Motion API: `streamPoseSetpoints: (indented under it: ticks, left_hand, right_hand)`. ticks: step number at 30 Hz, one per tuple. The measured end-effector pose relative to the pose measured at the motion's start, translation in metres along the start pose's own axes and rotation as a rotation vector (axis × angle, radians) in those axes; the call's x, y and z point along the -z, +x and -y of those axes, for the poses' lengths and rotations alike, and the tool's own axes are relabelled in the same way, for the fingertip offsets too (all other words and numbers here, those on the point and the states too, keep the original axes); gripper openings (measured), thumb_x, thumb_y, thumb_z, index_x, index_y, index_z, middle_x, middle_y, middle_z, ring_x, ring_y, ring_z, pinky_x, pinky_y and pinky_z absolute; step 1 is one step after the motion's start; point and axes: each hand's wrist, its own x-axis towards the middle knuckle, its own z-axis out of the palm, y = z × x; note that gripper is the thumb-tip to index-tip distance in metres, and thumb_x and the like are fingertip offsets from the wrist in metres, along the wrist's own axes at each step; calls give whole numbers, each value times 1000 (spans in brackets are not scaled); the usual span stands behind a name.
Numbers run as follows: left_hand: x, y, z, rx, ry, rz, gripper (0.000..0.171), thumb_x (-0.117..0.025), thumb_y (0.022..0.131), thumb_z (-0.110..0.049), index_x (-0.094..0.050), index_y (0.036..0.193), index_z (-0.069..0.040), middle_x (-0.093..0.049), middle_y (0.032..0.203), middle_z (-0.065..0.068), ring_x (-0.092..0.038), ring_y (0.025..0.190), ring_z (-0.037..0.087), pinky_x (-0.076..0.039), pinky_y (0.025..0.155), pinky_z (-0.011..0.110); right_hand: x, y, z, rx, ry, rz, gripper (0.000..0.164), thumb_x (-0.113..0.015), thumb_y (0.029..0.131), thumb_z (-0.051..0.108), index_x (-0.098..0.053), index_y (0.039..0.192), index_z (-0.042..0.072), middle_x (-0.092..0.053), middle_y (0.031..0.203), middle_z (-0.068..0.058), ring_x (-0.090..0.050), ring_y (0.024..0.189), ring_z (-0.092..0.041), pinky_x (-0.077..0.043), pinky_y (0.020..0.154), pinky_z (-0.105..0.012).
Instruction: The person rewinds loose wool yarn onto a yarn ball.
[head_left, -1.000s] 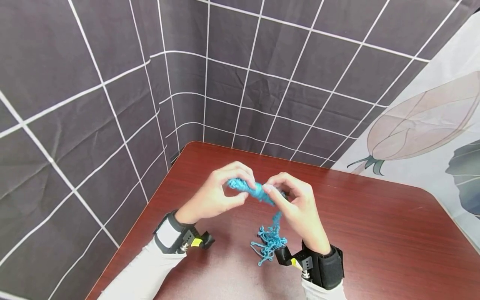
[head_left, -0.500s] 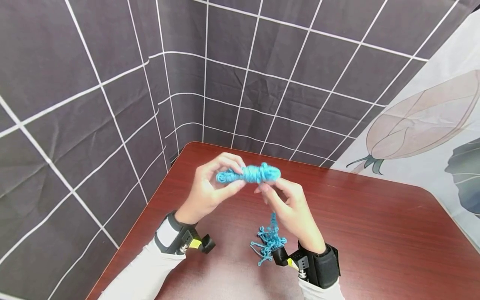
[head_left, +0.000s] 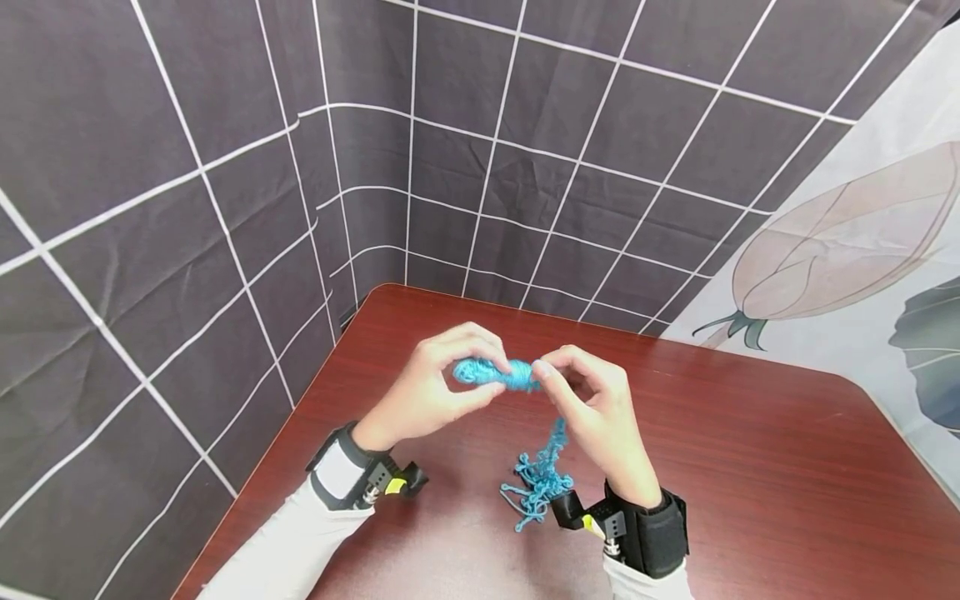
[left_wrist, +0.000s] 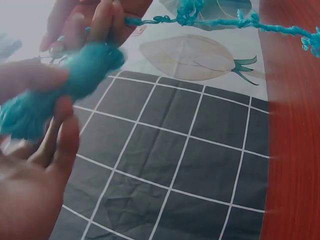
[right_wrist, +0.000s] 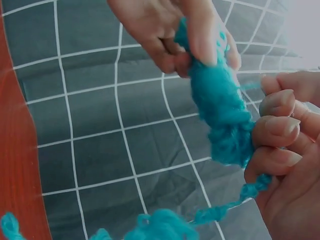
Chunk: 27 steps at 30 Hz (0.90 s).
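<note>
A bright blue yarn bundle (head_left: 519, 375), wrapped round its middle with looped ends, is held above the table. My left hand (head_left: 435, 385) grips its left part between thumb and fingers. At its right end is my right hand (head_left: 600, 412), whose thumb and forefinger pinch a thin yarn strand (right_wrist: 250, 86) leading from the wraps, as the right wrist view shows. The other right fingers are curled, with a knotted yarn cord (right_wrist: 212, 214) running out below them. In the head view the right hand hides the bundle's right end.
Below the right hand, a tangled heap of blue yarn (head_left: 542, 483) lies on the red-brown table (head_left: 750, 467). Dark grid-patterned cloth (head_left: 555, 167) stands behind and to the left. A white cloth with a printed flower bud (head_left: 840, 242) hangs at the right.
Half a second ago the bundle was raised with its right end in sight and my right hand beneath it. Both hands have since shifted: the bundle is lower, the right hand back beside its right end.
</note>
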Motion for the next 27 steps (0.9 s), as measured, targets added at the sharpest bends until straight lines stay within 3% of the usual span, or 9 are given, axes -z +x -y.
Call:
streamPoseSetpoints:
  ticks: [5, 8, 11, 14, 19, 22, 27]
  left_hand:
    - [3, 0, -1, -53, -149, 226, 16, -71, 72, 2, -65, 85, -3, -62, 90, 9, -55, 90, 15, -50, 78, 32]
    - [5, -1, -4, -73, -248, 280, 17, -70, 72, 5, -63, 85, -3, -61, 91, 10, -56, 91, 16, -51, 78, 32]
    - [5, 0, -6, -69, -334, 225, 19, -67, 71, 11, -59, 84, -1, -59, 90, 13, -55, 90, 21, -53, 73, 32]
    - [5, 0, -6, -35, -369, 82, 22, -65, 69, 18, -55, 82, 2, -56, 89, 16, -53, 87, 25, -52, 69, 29]
    - [3, 1, -3, 50, -241, -175, 21, -65, 70, 19, -56, 86, 8, -56, 91, 19, -53, 87, 24, -52, 70, 24]
    - [2, 1, -1, 92, -117, -198, 22, -68, 71, 14, -60, 91, 8, -58, 94, 18, -54, 90, 20, -53, 73, 26]
    - [0, 0, -1, 102, -1, -87, 19, -70, 72, 6, -66, 90, 2, -61, 95, 14, -54, 93, 18, -51, 78, 36]
  right_hand:
    - [4, 2, 7, -8, -16, 23, 14, -66, 76, -9, -61, 71, 2, -45, 55, 0, -35, 47, -7, -28, 39, -25]
    - [4, 0, 1, -21, -6, 58, 16, -67, 76, -7, -61, 72, 7, -43, 54, 2, -35, 47, -7, -28, 40, -24]
    - [1, -2, -7, -76, 32, 111, 14, -65, 80, -4, -64, 76, 9, -50, 57, 1, -42, 49, -9, -35, 42, -24]
    - [-2, -3, -12, -144, 38, 163, 15, -57, 86, -2, -64, 78, 8, -51, 59, -1, -43, 52, -11, -39, 47, -26]
    - [-4, -6, -12, -199, 36, 226, 20, -49, 94, 5, -61, 78, 10, -36, 53, -1, -31, 47, -12, -34, 47, -30]
    - [-4, -6, -12, -202, 12, 235, 17, -51, 93, 9, -61, 80, 14, -35, 53, 1, -32, 47, -12, -34, 46, -31]
    - [0, -5, -9, -190, -35, 118, 9, -59, 89, 8, -64, 82, 11, -44, 58, 1, -35, 49, -10, -32, 43, -27]
